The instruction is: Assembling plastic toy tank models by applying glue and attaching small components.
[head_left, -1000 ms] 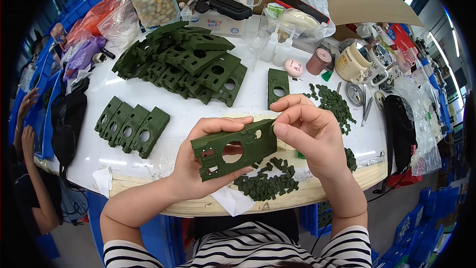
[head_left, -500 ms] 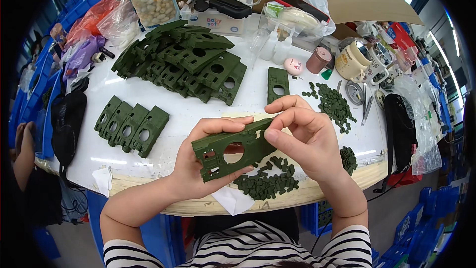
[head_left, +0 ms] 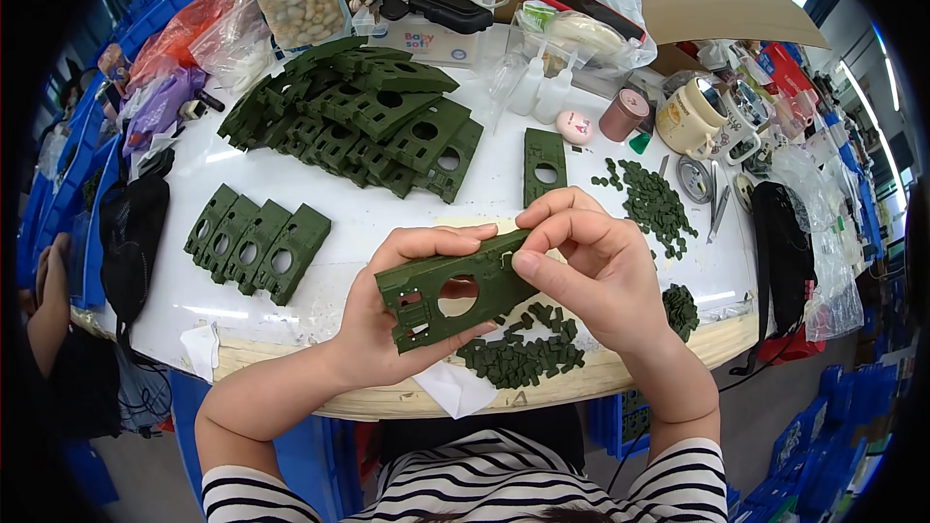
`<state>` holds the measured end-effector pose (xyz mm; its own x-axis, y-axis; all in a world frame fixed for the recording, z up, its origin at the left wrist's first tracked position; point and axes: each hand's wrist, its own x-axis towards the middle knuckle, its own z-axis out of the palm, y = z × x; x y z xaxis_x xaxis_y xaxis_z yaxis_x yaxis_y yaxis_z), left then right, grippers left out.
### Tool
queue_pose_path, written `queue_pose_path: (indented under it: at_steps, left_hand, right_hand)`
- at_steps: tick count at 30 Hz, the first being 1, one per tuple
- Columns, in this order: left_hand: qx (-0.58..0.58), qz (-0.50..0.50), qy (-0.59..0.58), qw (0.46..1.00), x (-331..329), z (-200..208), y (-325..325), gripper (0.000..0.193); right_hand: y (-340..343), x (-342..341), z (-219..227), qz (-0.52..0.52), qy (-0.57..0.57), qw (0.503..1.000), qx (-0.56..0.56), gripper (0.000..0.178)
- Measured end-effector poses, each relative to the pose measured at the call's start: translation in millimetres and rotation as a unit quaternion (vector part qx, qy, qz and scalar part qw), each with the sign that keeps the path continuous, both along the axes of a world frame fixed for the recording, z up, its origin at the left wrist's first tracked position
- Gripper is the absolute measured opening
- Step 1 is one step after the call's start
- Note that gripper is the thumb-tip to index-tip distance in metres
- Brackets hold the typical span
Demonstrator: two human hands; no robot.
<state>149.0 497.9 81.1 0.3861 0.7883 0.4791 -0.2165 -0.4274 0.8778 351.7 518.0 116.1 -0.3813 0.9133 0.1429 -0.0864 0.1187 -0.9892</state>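
Over the table's near edge I hold a dark green plastic model tank hull [head_left: 426, 292], tilted, with a large round hole through it. My left hand [head_left: 360, 315] grips its left end, fingers along the top edge and thumb underneath. At the right end, my right hand [head_left: 591, 266] has thumb and index finger pinched together against the surface, beside a small pale patch. Whether a tiny part sits between those fingertips is hidden. Below the hull lies a heap of small green blocks [head_left: 523, 358]. One more hull [head_left: 544, 157] lies flat just beyond my right hand.
Several hulls [head_left: 257, 244] lie in a row at left, behind them a large pile of hulls [head_left: 358, 116]. More small blocks [head_left: 654, 203] spread at right, near tweezers [head_left: 718, 208] and tape [head_left: 693, 179]. White squeeze bottles [head_left: 552, 92], a mug [head_left: 690, 119] and a box [head_left: 426, 44] stand farther back.
Both hands stay in nearly the same place. The hull has shifted very slightly, and my right thumb and index finger have moved a little at its right end.
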Motion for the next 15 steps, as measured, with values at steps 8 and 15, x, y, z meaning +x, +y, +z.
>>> queue_pose_path:
  at_steps: [8,15]
  left_hand:
    - [0.002,0.003,-0.004,1.000,0.8,-1.8,0.1,0.054]
    - [0.014,0.017,-0.001,1.000,1.7,-2.5,0.3,0.054]
  right_hand:
    - [0.0,-0.6,-2.0,-0.007,-0.006,1.000,0.023,0.009]
    - [1.0,-3.0,-6.8,-0.042,-0.051,0.994,0.083,0.008]
